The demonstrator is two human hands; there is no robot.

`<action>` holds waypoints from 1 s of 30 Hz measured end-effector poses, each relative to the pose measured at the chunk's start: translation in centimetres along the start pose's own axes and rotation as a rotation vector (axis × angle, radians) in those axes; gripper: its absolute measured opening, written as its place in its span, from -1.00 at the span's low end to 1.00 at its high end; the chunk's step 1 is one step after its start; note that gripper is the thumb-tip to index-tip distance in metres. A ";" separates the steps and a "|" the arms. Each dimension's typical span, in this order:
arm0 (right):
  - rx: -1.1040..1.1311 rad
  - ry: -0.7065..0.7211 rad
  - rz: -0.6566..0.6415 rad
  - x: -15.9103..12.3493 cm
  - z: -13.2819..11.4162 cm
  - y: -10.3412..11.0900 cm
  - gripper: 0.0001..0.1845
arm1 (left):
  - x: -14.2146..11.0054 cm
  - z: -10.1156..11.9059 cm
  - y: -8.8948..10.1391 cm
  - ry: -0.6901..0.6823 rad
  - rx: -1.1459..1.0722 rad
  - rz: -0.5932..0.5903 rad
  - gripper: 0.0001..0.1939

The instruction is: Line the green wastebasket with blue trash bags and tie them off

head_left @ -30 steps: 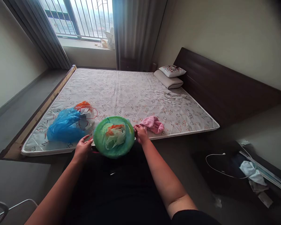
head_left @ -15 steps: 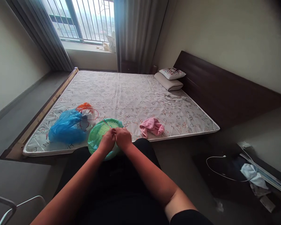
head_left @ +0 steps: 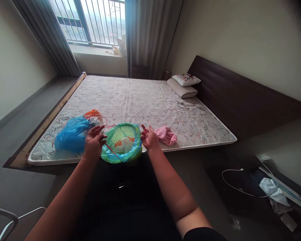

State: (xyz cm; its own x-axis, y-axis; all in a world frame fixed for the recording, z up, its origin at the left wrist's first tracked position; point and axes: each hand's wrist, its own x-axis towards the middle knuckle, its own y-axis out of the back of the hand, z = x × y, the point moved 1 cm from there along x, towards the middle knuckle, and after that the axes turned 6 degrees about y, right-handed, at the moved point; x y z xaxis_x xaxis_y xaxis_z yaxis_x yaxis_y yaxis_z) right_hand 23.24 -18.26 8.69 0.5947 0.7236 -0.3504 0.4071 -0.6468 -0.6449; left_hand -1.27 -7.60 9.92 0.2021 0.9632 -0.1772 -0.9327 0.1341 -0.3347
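Observation:
A round green basket (head_left: 137,154) stands between my hands at the near edge of the mattress, with a thin blue-green plastic bag (head_left: 127,156) over its rim. Something white and orange shows inside. My left hand (head_left: 93,144) is at its left, fingers closed on a red drawstring (head_left: 112,151) that runs down to the rim. At the right side of the rim, my right hand (head_left: 149,138) pinches another bit of red string. A bunched blue plastic bag (head_left: 71,134) lies left of my left hand, and a pink cloth (head_left: 166,136) lies just beyond my right hand.
The mattress (head_left: 140,97) spreads out in front, with two pillows (head_left: 184,85) by the dark headboard (head_left: 230,87). An orange bag (head_left: 92,113) lies behind the blue one. A white cable (head_left: 237,188) and a pale cloth (head_left: 272,189) are low at the right.
My hands, together over the basket before, have moved apart to its two sides, drawing the red string out. The bag's opening has spread, and the inside of the basket now shows.

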 end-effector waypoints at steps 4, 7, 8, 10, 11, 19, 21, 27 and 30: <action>0.003 0.115 -0.056 -0.1 0.3 0.1 -0.12 | 0.5 -0.1 0.7 -0.086 0.091 0.033 -0.51; -0.237 0.179 -0.102 0.2 1.6 -0.6 -0.07 | 0.6 -0.9 0.4 -0.219 0.341 0.007 -0.55; -0.347 0.168 -0.138 0.2 2.2 -0.9 -0.06 | 0.5 -1.4 0.1 -0.242 0.429 -0.018 -0.58; -0.499 0.140 -0.207 0.2 3.4 -1.9 -0.03 | 0.1 -2.6 -0.6 -0.236 0.557 -0.074 -0.58; -0.516 0.152 -0.225 0.1 3.9 -2.4 -0.02 | -0.2 -3.2 -1.1 -0.220 0.589 -0.099 -0.56; -0.842 0.297 -0.241 1.4 3.3 -2.7 -0.47 | -0.3 -3.8 -1.5 -0.405 0.631 -0.146 -0.31; -1.012 0.290 -0.316 1.9 2.0 -1.9 -0.68 | 0.5 -2.5 -0.8 -0.435 0.611 -0.089 -0.27; -0.753 0.408 -0.207 2.0 -1.6 -2.3 -0.76 | 1.5 0.9 0.9 -0.439 0.574 0.071 -0.28; -0.324 0.164 -0.152 1.9 -1.8 -3.9 -0.59 | 1.6 1.1 0.7 -0.478 0.817 -0.021 -0.35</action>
State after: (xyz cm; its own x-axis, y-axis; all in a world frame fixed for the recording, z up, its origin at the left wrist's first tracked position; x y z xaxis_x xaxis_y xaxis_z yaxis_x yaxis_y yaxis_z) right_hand 24.02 -14.75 11.72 0.6026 0.7861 -0.1376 0.6814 -0.5965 -0.4241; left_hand -1.92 -5.75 10.46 0.2460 0.9280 0.2800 -0.8875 0.0995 0.4500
